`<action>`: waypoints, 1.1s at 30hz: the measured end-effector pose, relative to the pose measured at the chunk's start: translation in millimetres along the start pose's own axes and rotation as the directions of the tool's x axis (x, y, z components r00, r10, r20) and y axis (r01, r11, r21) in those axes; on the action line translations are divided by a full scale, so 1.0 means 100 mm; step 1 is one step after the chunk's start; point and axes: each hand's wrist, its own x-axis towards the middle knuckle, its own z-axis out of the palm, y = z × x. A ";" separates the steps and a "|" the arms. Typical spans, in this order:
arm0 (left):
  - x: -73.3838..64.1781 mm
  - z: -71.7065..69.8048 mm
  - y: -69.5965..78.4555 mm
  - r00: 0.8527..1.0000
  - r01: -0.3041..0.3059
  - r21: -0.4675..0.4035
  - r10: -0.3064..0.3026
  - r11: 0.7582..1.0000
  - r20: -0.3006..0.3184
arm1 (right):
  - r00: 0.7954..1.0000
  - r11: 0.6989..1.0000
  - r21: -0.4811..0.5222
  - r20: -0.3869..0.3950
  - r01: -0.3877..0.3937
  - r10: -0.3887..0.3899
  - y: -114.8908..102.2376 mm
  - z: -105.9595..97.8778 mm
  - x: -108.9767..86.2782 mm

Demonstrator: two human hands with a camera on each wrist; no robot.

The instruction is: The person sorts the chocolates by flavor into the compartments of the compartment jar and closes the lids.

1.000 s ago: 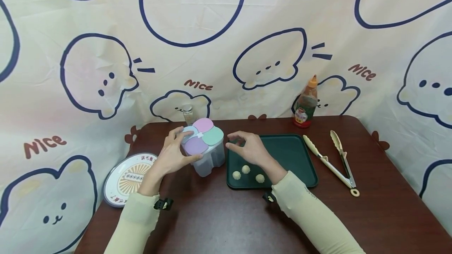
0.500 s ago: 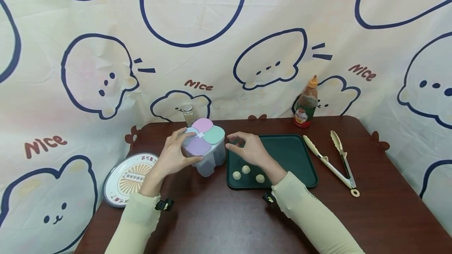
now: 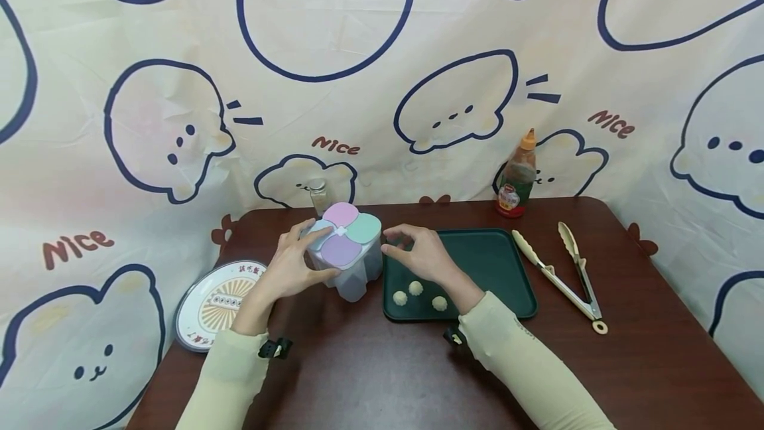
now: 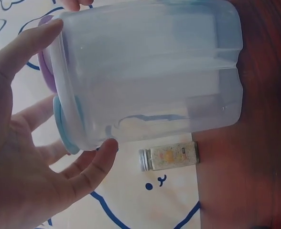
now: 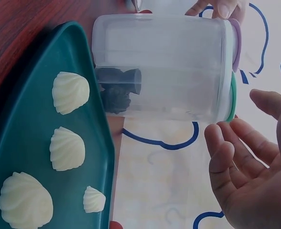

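In the head view, the sleeved left forearm [image 3: 227, 377] slants toward 1 o'clock, ending in the left hand [image 3: 291, 263], whose thumb [image 4: 35, 40] points to 3 and index finger [image 3: 316, 235] to 2, spread apart in a grip. The sleeved right forearm [image 3: 525, 363] slants between 10 and 11 o'clock; the right hand [image 3: 426, 255] grasps nothing, its bent fingers [image 5: 255, 139] aimed at 9, apart from the thumb.

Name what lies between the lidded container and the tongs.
The head view shows the green tray there, bearing pale pieces, with the right hand over its left side.
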 end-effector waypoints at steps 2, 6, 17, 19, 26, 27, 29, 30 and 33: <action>0.00 0.00 -0.01 1.000 -0.021 -0.016 0.021 1.000 0.011 | 1.000 1.000 0.001 -0.001 0.000 0.000 0.01 0.00 0.00; 0.01 0.00 -0.02 1.000 -0.028 -0.029 0.028 0.999 0.000 | 1.000 1.000 0.001 -0.003 0.003 -0.003 0.02 0.01 0.00; 0.02 0.05 -0.01 0.994 0.019 -0.015 -0.021 1.000 -0.103 | 1.000 1.000 -0.002 -0.009 0.009 -0.009 0.03 0.00 0.00; 0.02 0.05 0.00 0.995 0.020 -0.019 -0.022 1.000 -0.101 | 1.000 1.000 -0.002 -0.008 0.005 -0.005 0.02 0.00 0.00; 0.02 0.06 0.04 0.991 0.074 -0.059 -0.079 0.996 -0.104 | 1.000 1.000 -0.001 0.006 -0.008 0.008 0.01 0.01 0.00; 0.02 0.07 0.04 0.991 0.082 -0.062 -0.088 0.995 -0.105 | 1.000 1.000 0.003 0.008 -0.008 0.008 0.02 0.01 -0.01; 0.02 0.07 0.04 0.989 0.094 -0.068 -0.100 0.993 -0.105 | 1.000 1.000 0.005 0.011 -0.009 0.009 0.02 0.01 -0.01; 0.02 0.07 0.04 0.989 0.098 -0.071 -0.105 0.993 -0.103 | 1.000 1.000 0.007 0.011 -0.007 0.007 0.02 0.02 0.00; 0.02 0.07 0.05 0.988 0.101 -0.080 -0.109 0.992 -0.106 | 1.000 1.000 0.011 0.012 -0.002 0.002 0.03 0.02 0.00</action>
